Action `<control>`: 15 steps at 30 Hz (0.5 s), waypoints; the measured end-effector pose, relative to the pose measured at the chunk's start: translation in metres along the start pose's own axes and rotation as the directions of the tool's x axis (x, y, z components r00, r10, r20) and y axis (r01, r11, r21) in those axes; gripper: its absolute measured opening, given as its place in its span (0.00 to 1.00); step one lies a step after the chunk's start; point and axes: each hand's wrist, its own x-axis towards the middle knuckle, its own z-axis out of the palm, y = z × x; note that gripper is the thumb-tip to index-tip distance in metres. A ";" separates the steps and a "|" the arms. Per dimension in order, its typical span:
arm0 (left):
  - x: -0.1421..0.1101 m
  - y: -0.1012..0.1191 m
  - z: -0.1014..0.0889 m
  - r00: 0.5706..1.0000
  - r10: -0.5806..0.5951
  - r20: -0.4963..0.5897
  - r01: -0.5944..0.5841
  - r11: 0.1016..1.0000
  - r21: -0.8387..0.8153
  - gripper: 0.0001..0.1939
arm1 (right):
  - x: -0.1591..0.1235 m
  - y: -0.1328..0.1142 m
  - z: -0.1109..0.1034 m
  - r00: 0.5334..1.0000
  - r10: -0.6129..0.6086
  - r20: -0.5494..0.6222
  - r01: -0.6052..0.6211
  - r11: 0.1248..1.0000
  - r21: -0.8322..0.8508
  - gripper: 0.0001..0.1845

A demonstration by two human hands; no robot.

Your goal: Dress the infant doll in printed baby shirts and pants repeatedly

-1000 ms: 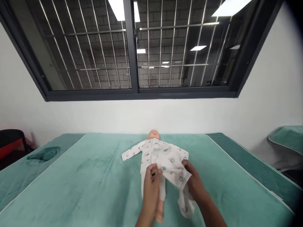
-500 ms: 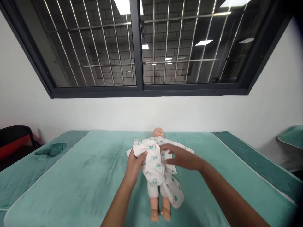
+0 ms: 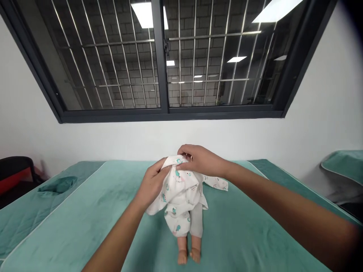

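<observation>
A baby doll (image 3: 195, 223) lies on its back with its bare legs toward me; its head is hidden behind the cloth and my hands. Over its body hangs a white baby garment (image 3: 181, 185) printed with small teal figures. At the garment's upper left edge, my left hand (image 3: 154, 181) pinches the fabric between thumb and fingers. My right hand (image 3: 195, 160) grips the top edge, its fingers curled over the cloth. One printed sleeve (image 3: 217, 183) lies out to the right on the bed, beneath my right forearm.
The doll rests on a green padded bed (image 3: 93, 211) against a white wall (image 3: 119, 139). Above is a dark-framed window (image 3: 164, 56) with metal bars. A black and red object (image 3: 17, 173) stands at the left, a green padded edge (image 3: 343, 166) at the right.
My right hand has moved up and left and closed on the garment's top edge. The raised garment now covers the doll's head, and its loose lower part has swung left.
</observation>
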 end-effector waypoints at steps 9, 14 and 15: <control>0.011 0.035 -0.009 0.922 0.161 -0.352 -0.144 0.987 0.076 0.14 | -0.011 -0.003 -0.011 0.969 0.248 0.000 -0.247 0.968 0.037 0.14; 0.014 0.037 -0.011 0.859 0.160 -0.487 -0.191 0.981 -0.015 0.11 | -0.013 0.008 -0.010 0.953 0.280 -0.117 -0.253 0.946 0.200 0.12; 0.015 0.036 -0.011 0.831 0.180 -0.526 -0.215 0.977 -0.006 0.11 | -0.012 0.008 -0.012 0.949 0.284 -0.135 -0.244 0.936 0.253 0.12</control>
